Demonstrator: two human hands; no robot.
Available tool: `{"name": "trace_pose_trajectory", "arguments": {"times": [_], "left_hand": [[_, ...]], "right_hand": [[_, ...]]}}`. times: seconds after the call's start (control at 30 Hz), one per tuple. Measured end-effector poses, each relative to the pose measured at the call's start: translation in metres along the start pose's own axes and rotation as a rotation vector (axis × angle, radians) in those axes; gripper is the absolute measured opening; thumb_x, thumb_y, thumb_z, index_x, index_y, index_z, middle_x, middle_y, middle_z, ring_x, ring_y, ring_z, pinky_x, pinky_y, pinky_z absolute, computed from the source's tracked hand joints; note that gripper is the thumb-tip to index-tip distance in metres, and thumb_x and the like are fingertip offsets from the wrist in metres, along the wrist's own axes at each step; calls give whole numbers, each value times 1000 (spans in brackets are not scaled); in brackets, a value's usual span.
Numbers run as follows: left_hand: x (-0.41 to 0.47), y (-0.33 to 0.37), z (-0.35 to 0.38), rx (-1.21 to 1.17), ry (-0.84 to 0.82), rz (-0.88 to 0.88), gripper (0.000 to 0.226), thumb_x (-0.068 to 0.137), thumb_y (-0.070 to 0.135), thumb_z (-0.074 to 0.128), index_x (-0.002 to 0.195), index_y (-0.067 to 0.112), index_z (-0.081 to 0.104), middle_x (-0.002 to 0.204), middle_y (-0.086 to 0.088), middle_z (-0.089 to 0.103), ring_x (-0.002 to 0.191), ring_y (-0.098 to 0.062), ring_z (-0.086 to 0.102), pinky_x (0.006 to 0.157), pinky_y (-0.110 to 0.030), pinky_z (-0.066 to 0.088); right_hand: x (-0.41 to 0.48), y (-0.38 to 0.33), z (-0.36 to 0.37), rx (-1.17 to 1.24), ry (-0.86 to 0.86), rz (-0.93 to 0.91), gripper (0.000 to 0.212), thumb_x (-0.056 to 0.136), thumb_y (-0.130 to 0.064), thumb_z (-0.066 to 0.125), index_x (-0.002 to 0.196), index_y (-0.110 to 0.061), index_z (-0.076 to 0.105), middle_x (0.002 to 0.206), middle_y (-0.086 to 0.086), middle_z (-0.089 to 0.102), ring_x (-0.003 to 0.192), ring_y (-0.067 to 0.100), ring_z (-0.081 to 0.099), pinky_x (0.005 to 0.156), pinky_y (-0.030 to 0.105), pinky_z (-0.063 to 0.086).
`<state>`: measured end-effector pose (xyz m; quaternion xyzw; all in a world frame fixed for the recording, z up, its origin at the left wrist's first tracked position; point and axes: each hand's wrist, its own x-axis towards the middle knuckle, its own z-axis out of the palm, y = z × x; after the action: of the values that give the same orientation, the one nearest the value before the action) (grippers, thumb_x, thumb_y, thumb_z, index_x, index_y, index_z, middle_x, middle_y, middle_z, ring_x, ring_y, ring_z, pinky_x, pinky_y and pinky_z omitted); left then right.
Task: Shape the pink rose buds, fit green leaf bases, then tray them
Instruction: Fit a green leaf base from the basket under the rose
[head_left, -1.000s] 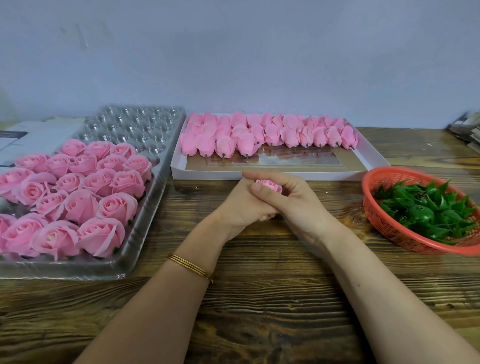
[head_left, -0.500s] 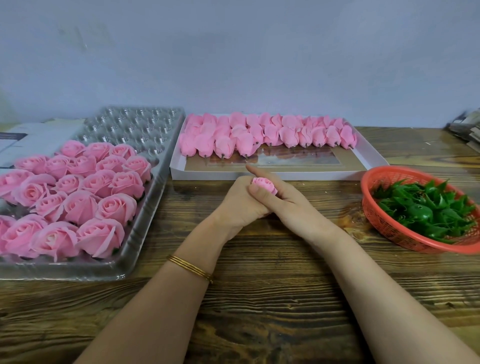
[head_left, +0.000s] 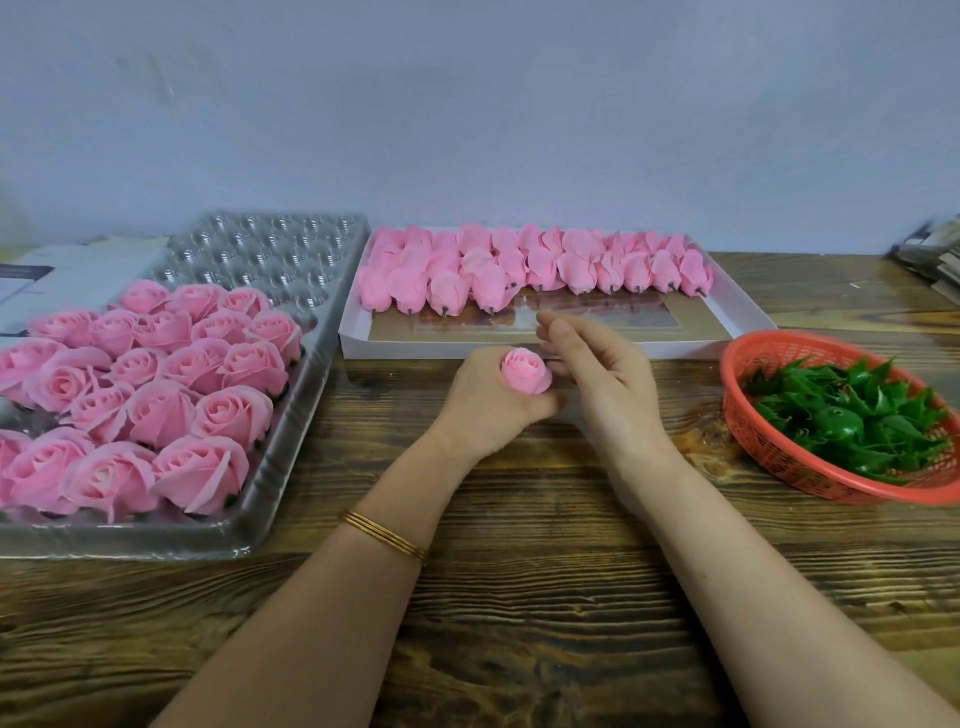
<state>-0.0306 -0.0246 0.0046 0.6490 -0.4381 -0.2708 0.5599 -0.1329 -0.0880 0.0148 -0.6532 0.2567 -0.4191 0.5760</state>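
While held bud (head_left: 525, 371) sits in left hand (head_left: 483, 410): fingers curled round its lower half, top petals showing; it is just in front of the white box (head_left: 415, 351) front wall, off the counter.
Right hand (head_left: 608, 384): fingers loose, holding nothing, just right of held bud, over the box front wall; fingertips blurred.
Risk, petals: they look thin and soft. If the left hand squeezes too hard, they'd likely crease or tear.
Risk, base fit: no green base visible on held bud. Stem end is hidden in the fist, so alignment can't be checked from here.
Risk, basket (head_left: 810, 478): right of box, by its front corner. Leaf bases (head_left: 852, 415) are piled and spiky, so picking one may drag out others.
Risk, tray (head_left: 291, 447): left of box, close alongside. Near rows are full of finished roses (head_left: 156, 395), free cells only at the far end. Reaching over could brush seated roses.
Risk, raw buds (head_left: 519, 270): packed along box back wall, stems toward the person. A careless pull may knock neighbours.
Counter (head_left: 519, 597): dark wood planks, strong grain; carries box, tray, basket.
Room: plain pale wall (head_left: 467, 104) close behind box; stacked papers (head_left: 930, 254) far right of box, unreadable.
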Motion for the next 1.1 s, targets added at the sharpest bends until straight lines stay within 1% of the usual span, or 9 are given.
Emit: {"name": "trace_pose_trajectory", "arguments": {"times": [0.1, 0.27, 0.37, 0.47, 0.57, 0.7, 0.87, 0.9, 1.1], "left_hand": [[0, -1, 0, 46, 17, -28, 22, 71, 3, 81, 71, 22, 71, 72, 3, 73, 69, -14, 66, 71, -33, 54], [0, 2, 0, 115, -21, -29, 19, 66, 18, 69, 58, 36, 68, 63, 10, 68, 68, -9, 63, 66, -27, 48], [0, 4, 2, 167, -7, -18, 19, 61, 23, 60, 50, 38, 62, 63, 3, 64, 70, -17, 59, 72, -39, 52], [-2, 6, 2, 183, -15, -21, 21, 61, 23, 60, 48, 40, 62, 60, 8, 60, 71, -18, 58, 76, -36, 51], [0, 4, 0, 192, -14, -32, 24, 74, 14, 69, 55, 27, 62, 61, 9, 62, 68, -12, 59, 67, -30, 49], [-2, 4, -1, 107, -28, -36, 39, 80, -3, 67, 56, 25, 58, 52, 18, 61, 53, 9, 54, 53, -8, 41], [-2, 4, 0, 95, -26, -35, 2, 81, -1, 68, 79, -2, 69, 78, -13, 71, 69, -8, 60, 60, -27, 51], [-2, 4, 0, 88, -21, -32, 4, 81, -1, 69, 84, -4, 69, 84, -17, 72, 72, -11, 61, 62, -28, 52], [-2, 2, -1, 49, -30, 2, 11, 77, -3, 75, 87, 0, 72, 80, -3, 71, 66, 4, 60, 59, -9, 48]], "right_hand": [[-1, 2, 4, -62, -5, -68, 14, 97, -14, 59, 101, -20, 71, 93, -11, 71, 88, -5, 65, 82, 13, 47], [-3, 9, 10, -216, -75, -211, 12, 90, -11, 66, 90, -20, 75, 94, -2, 72, 95, 11, 66, 90, 26, 49], [-2, 12, 10, -165, -84, -166, 11, 82, -16, 69, 86, -26, 74, 93, 0, 74, 93, 13, 67, 90, 31, 51], [-1, 13, 9, -135, -92, -133, 10, 79, -20, 73, 86, -27, 74, 93, 0, 75, 92, 14, 68, 90, 33, 53], [-2, 13, 8, -105, -109, -108, 15, 79, -17, 79, 89, -27, 75, 95, -1, 75, 93, 12, 69, 88, 28, 53], [-3, 11, 8, -14, -129, -33, 21, 79, -10, 80, 94, -24, 76, 98, -1, 76, 94, 8, 69, 86, 19, 51], [-4, 8, 8, 86, -175, 57, 27, 78, -2, 76, 100, -19, 74, 95, -5, 75, 91, 4, 67, 86, 17, 50], [-4, 7, 8, 99, -181, 73, 28, 78, -2, 76, 100, -19, 73, 95, -4, 75, 92, 5, 67, 87, 19, 50], [-3, 5, 5, 184, -228, 173, 30, 74, -3, 76, 100, -19, 74, 98, 2, 74, 96, 10, 66, 96, 26, 51]]}}
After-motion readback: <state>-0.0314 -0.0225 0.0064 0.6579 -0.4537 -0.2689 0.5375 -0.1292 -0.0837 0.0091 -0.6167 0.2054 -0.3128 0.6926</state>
